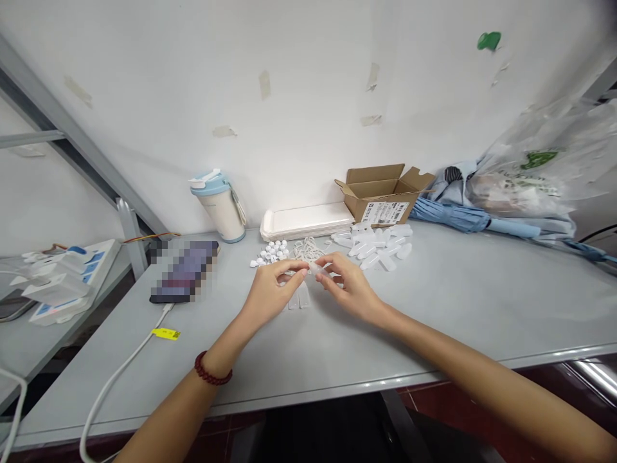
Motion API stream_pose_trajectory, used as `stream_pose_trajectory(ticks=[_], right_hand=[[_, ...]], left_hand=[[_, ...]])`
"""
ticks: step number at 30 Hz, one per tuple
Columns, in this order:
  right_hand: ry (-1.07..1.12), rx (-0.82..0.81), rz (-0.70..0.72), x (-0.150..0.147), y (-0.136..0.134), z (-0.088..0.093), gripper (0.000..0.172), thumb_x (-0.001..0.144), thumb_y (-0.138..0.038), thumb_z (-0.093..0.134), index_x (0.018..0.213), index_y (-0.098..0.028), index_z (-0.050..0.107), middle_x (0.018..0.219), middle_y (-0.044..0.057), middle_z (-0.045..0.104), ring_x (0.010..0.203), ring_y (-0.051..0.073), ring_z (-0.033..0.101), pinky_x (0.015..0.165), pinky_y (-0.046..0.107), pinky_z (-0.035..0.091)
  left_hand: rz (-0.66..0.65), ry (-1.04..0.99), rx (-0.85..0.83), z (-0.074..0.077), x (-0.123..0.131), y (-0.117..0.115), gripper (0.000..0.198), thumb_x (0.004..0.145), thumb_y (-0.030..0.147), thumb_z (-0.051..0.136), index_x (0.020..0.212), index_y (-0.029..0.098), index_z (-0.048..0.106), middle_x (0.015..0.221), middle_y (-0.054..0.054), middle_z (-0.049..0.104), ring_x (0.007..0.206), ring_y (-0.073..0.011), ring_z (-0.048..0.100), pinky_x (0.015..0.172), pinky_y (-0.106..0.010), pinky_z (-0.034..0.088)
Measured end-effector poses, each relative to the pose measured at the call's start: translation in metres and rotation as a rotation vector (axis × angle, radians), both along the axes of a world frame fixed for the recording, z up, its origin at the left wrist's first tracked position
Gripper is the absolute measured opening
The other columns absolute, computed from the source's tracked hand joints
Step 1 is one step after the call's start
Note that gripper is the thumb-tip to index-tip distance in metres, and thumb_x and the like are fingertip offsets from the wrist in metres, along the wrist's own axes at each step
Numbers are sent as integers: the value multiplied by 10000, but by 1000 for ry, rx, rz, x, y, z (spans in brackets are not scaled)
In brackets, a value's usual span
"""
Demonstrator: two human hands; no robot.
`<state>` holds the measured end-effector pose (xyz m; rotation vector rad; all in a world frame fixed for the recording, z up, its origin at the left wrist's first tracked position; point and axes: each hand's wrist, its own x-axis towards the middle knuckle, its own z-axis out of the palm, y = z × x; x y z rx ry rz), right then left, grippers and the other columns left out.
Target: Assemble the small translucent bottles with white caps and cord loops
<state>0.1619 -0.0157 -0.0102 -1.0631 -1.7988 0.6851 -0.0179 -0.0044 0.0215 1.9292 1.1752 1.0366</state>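
My right hand (351,286) pinches a small translucent plastic tube (315,267) between thumb and fingertips. Close against the tube's left end is my left hand (274,288), thumb and fingertips drawn together; whatever they grip is too small to make out. Just behind the hands lies a tangle of thin white cord (308,248). Small white caps (270,252) are heaped to its left. A loose pile of translucent plastic tubes (378,247) spreads to the right. A few similar clear pieces (303,297) lie below my fingers, partly covered by my left hand.
Along the wall stand a blue-and-cream tumbler (220,209), stacked white trays (308,220) and an open cardboard box (380,199). A folded blue umbrella (453,214) and a plastic bag (530,173) lie right. A phone (186,273) with a charging cable (120,370) lies left.
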Motion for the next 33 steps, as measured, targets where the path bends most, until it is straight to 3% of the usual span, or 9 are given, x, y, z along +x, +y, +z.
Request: stream_pose_trajectory(ticks=[3, 7, 12, 17, 21, 23, 27, 30, 33], right_hand=[[-30, 99, -16, -2, -2, 0, 150, 885, -279, 493, 1019, -221, 521, 1020, 77, 550, 843, 160, 584, 639, 293, 544], [-48, 212, -15, -3, -4, -1, 152, 882, -242, 498, 1028, -208, 523, 1011, 90, 552, 837, 153, 589, 631, 274, 551], [-15, 139, 5, -4, -6, -2, 207, 853, -267, 560, 1049, -218, 514, 969, 69, 632, 861, 172, 630, 652, 289, 567], [29, 85, 89, -5, -9, -1, 290, 898, -261, 449, 1180, -216, 497, 1000, 75, 660, 867, 171, 647, 714, 331, 576], [54, 43, 54, -5, -9, 1, 268, 869, -294, 508, 1116, -199, 552, 1001, 84, 662, 877, 188, 645, 677, 325, 573], [80, -19, 15, -5, -8, 2, 244, 838, -316, 563, 1050, -196, 569, 947, 76, 667, 831, 190, 656, 638, 317, 565], [190, -187, -11, -6, -5, 3, 243, 789, -349, 618, 954, -186, 545, 823, 48, 659, 725, 176, 656, 587, 314, 549], [276, -301, 11, -6, -3, 3, 260, 770, -356, 632, 924, -182, 516, 740, 14, 630, 671, 159, 643, 571, 303, 537], [313, -350, 19, -5, -2, 3, 269, 756, -358, 645, 897, -178, 504, 787, 10, 614, 631, 132, 629, 566, 286, 530]], left_hand=[[30, -59, -106, 0, 0, 2, 240, 768, 378, 622, 846, 167, 707, 848, -55, 723, 680, -176, 649, 628, -284, 537], [-13, -78, -123, 2, 2, 1, 217, 758, 382, 639, 743, 169, 676, 760, -28, 692, 677, -158, 621, 634, -265, 521], [-77, -102, -140, 4, 3, -1, 201, 775, 371, 623, 803, 177, 666, 820, -28, 676, 708, -152, 615, 608, -246, 510], [-137, -94, -119, 5, 1, 1, 227, 797, 400, 594, 818, 184, 662, 852, -37, 671, 777, -172, 616, 622, -254, 520], [-117, -73, -88, 2, 0, 3, 197, 806, 367, 585, 837, 193, 671, 888, -40, 686, 825, -183, 623, 652, -264, 522], [-51, -19, -16, -1, 0, 4, 161, 808, 324, 580, 838, 195, 672, 882, -41, 690, 824, -183, 624, 654, -269, 516], [73, 114, 290, -6, 3, 1, 109, 820, 239, 541, 852, 192, 633, 871, -51, 670, 797, -177, 599, 627, -277, 493], [18, 172, 462, -7, 4, -3, 145, 825, 190, 521, 950, 193, 595, 958, -72, 644, 899, -197, 577, 673, -298, 497], [-97, 253, 546, -7, 5, -5, 235, 814, 188, 561, 1049, 195, 557, 1064, -90, 611, 1022, -226, 539, 848, -377, 474]])
